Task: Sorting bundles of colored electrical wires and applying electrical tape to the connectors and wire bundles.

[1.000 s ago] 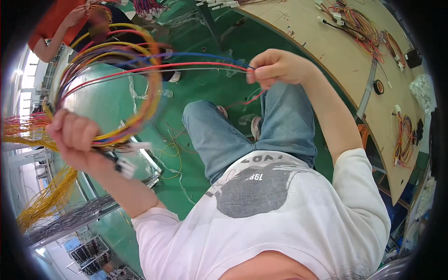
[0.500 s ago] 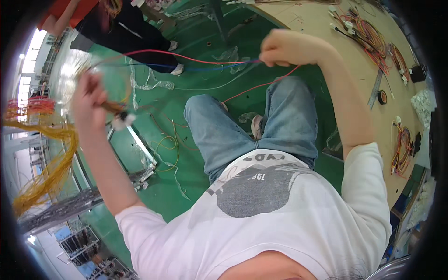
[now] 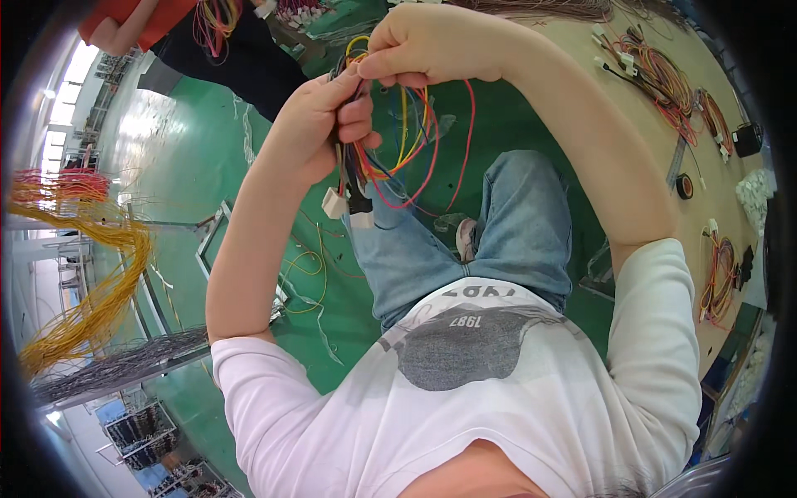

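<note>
My left hand (image 3: 320,120) is closed around a bundle of coloured wires (image 3: 433,141) in front of my knees. Red, yellow, blue and black strands hang from it in loose loops. Below the fist dangle a white plug connector (image 3: 334,203) and a black one (image 3: 359,202). Pressed close against the left fingers, my right hand (image 3: 415,46) pinches the wires at the top of the bundle, its fingertips together. The wire ends between the two hands are partly hidden by the fingers.
On the right, a table (image 3: 573,62) bears coiled wire harnesses (image 3: 656,79), a smaller harness (image 3: 718,274) and a black tape roll (image 3: 684,186). Yellow wires (image 3: 91,282) hang at the left beside a metal frame (image 3: 214,236). A person (image 3: 249,66) stands at the upper left.
Both hands, earlier wide apart with red and blue wires stretched between them, are now together at the middle. The left hand moved right, the right hand left; the wires have gathered into loops.
</note>
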`<state>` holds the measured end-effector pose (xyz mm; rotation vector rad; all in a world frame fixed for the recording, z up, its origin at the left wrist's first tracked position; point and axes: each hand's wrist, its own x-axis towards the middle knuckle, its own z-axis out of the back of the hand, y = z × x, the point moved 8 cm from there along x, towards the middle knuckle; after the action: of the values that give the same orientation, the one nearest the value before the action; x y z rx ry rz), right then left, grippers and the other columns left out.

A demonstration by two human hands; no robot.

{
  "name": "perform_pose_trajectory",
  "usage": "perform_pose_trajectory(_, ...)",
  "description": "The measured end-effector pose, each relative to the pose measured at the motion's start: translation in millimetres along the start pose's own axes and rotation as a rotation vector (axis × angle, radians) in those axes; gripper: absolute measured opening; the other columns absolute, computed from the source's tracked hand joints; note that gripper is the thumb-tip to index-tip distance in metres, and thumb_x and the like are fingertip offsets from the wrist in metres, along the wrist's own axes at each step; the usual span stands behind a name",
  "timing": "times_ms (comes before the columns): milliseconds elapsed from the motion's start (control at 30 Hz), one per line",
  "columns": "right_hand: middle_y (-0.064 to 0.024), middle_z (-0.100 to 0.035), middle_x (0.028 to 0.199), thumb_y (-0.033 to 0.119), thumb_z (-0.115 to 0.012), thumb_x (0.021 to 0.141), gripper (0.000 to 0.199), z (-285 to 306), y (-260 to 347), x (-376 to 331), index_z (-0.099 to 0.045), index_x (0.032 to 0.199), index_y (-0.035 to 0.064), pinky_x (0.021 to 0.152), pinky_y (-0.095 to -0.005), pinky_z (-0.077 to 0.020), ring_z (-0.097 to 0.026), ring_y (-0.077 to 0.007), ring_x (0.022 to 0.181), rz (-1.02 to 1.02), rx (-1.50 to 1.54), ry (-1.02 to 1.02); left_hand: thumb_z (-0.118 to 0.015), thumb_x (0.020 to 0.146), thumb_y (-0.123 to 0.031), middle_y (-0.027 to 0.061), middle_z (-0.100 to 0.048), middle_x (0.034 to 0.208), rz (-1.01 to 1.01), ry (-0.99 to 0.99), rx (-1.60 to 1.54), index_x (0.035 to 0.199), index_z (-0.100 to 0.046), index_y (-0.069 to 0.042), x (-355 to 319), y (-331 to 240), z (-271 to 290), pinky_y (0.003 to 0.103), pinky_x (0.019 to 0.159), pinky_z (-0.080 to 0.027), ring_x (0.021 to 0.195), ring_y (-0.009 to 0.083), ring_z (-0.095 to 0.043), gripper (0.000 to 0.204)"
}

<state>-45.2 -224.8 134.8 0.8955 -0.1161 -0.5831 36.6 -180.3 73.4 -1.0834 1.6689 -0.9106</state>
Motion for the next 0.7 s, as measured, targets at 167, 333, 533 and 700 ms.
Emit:
perform_pose_trajectory(167, -0.0008, -0.049, 0.050, 0.023, -0.052, 0.081, 0.031, 21.9, -1.0, -17.0, -0.055, 0.061, 0.0008, 0.045, -0.0251, -0.0338, -0.042, -0.0098, 0.045, -0.020, 0.003, -0.074, -0.042, 0.090, -0.030, -0.0072, -0.034, 0.054, 0.030, 0.227, -0.052, 0.083, -0.047, -0.006, -9.8, -5.3, -14.6, 0.025, 0.051, -0.039, 0.043, 0.0036, -0.031, 0.025)
perform_pose_trajectory(333, 0.0030, -0.044, 0.048, 0.021, -0.051, 0.084, 0.028, 38.2, -15.6, -18.3, -0.055, 0.063, 0.0025, 0.041, -0.0204, -0.0263, -0.034, -0.0047, 0.042, 0.098, 0.273, -0.130, -0.041, 0.090, -0.030, -0.0072, -0.034, 0.054, -0.010, 0.282, -0.082, 0.085, -0.047, -0.006, -11.3, -15.2, -21.4, 0.023, 0.050, -0.038, 0.043, 0.0034, -0.031, 0.025)
perform_pose_trajectory(533, 0.0013, -0.046, 0.050, 0.023, -0.051, 0.084, 0.029, 43.3, -19.2, -22.5, -0.056, 0.065, 0.0013, 0.044, -0.0202, -0.0287, -0.037, -0.0054, 0.044, 0.229, 0.287, -0.178, -0.040, 0.090, -0.026, -0.0060, -0.036, 0.055, -0.030, 0.365, -0.043, 0.088, -0.046, -0.004, -30.5, -17.2, -26.5, 0.023, 0.047, -0.036, 0.042, 0.0031, -0.032, 0.023)
perform_pose_trajectory(700, 0.0064, -0.035, 0.050, 0.027, -0.047, 0.086, 0.029, -7.8, -118.2, -28.0, -0.057, 0.097, 0.0015, 0.039, -0.0193, -0.0179, -0.026, -0.0020, 0.042, 0.053, 0.896, -0.217, -0.037, 0.091, -0.022, -0.0050, -0.032, 0.054, -0.196, 0.244, -0.432, 0.083, -0.042, -0.006, -60.0, -36.7, 25.2, 0.018, 0.038, -0.026, 0.040, 0.0021, -0.027, 0.019)
